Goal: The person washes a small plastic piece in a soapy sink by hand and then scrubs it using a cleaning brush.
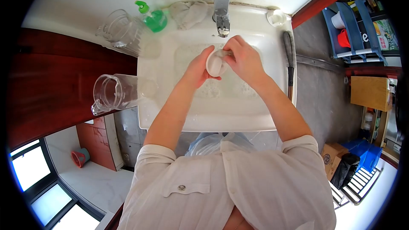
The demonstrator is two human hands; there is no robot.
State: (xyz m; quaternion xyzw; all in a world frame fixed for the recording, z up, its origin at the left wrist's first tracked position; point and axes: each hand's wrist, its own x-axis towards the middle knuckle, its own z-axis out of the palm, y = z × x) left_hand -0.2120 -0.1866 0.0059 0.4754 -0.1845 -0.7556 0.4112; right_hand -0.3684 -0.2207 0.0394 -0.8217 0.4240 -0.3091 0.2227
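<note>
Left fingers wrapped around a small white cup, just above the sudsy water in the sink. Right fingers bunched together at the cup's edge; can't tell whether they pinch the rim or something small inside. Best practice, in my judgement: left fingers firm but light, cup low over the water, right fingers working evenly around the rim; wet surface likely slick. Cup looks round, pale, smooth, tilted between both sets of fingers, opening partly visible. Faucet sits beyond the fingers.
</note>
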